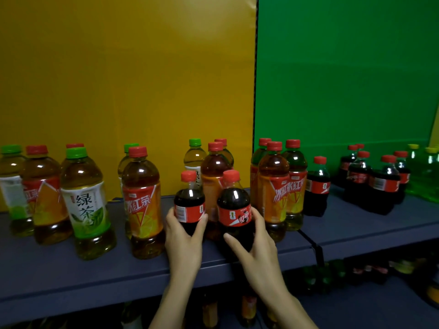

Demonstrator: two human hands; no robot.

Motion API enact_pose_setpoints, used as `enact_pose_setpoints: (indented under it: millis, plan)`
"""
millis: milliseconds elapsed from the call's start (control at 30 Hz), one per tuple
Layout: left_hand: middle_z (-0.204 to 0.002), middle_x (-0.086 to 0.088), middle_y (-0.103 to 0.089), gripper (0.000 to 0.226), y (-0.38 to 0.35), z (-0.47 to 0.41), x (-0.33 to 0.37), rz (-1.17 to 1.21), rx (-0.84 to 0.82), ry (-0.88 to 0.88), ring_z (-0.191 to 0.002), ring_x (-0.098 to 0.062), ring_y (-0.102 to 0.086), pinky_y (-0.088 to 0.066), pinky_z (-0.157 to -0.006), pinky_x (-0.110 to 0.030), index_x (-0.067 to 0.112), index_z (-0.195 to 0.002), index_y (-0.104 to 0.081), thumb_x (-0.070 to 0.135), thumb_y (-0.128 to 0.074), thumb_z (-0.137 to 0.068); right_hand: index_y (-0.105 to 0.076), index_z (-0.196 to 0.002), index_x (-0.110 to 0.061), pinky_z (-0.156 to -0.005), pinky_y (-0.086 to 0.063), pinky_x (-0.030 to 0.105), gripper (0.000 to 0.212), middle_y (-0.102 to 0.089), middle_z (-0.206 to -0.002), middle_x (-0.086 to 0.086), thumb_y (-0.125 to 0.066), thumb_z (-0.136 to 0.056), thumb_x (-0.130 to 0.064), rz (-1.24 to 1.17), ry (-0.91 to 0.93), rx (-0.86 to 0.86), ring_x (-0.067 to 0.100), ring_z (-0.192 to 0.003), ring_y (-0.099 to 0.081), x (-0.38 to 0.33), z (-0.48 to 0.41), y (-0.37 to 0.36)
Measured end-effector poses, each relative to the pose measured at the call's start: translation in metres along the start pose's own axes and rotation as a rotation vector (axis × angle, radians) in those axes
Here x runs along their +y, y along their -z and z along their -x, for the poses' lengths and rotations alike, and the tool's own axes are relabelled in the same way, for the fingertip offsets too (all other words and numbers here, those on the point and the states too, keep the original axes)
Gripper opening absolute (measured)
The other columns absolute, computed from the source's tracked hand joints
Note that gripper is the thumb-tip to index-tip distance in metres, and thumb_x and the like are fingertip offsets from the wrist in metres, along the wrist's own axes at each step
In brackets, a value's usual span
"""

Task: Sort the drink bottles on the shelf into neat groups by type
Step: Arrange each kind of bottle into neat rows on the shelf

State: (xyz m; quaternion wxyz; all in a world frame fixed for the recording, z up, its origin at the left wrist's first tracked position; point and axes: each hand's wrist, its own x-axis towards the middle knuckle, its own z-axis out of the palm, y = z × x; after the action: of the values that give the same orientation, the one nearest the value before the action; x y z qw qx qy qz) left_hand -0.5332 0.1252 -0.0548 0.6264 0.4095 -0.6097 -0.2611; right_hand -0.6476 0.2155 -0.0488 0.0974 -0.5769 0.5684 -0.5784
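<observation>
Up close, a dark blue shelf (71,269) runs along a yellow wall (118,79) and a green wall (344,79). Near its front edge, the left hand (184,238) wraps around one small cola bottle (189,200). The right hand (256,248) wraps around another cola bottle (234,210) just beside it. Tall iced tea bottles (142,203) and green tea bottles (86,203) stand all around.

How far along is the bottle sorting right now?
Partly done. A cola group already stands on the right shelf section beside the yellow-capped green bottles. In hand: the left hand and right hand each grip a small cola bottle. Left: green tea and iced tea bottles stand mixed.
</observation>
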Motion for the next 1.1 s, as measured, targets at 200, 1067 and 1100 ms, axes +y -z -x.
enact_pose_setpoints:
  millis: [200, 1067, 1100]
  plan:
    - [-0.109, 0.003, -0.057, 0.065, -0.002, 0.032, 0.031, 0.074, 0.049, -0.038, -0.095, -0.008, -0.055, -0.04, -0.08, -0.017, 0.015, -0.125, -0.047, 0.026, -0.076, -0.068, -0.023, -0.124, -0.058, -0.1, -0.039, 0.017, 0.067, -0.044, -0.129, -0.031, -0.063, -0.07, -0.052, -0.107, -0.034, 0.053, -0.01, -0.121, -0.043, 0.011, 0.021, 0.05]
    - [-0.101, 0.017, -0.062, 0.051, -0.307, 0.173, 0.168, 0.304, -0.18, -0.035, -0.096, 0.002, -0.06, -0.047, -0.081, -0.014, 0.023, -0.11, -0.054, 0.03, -0.078, -0.065, -0.035, -0.134, -0.03, -0.097, -0.042, 0.026, 0.067, -0.047, -0.11, -0.035, -0.07, -0.077, -0.03, 0.079, -0.073, 0.261, -0.014, -0.105, -0.049, 0.14, 0.014, 0.409]
    - [-0.1, 0.016, -0.062, 0.051, -0.316, 0.169, 0.166, 0.297, -0.174, -0.028, -0.096, 0.001, -0.059, -0.046, -0.081, -0.016, 0.022, -0.11, -0.054, 0.027, -0.079, -0.066, -0.034, -0.133, -0.03, -0.095, -0.04, 0.022, 0.066, -0.045, -0.109, -0.038, -0.07, -0.077, -0.029, 0.072, -0.075, 0.26, -0.019, -0.102, -0.046, 0.146, 0.007, 0.412]
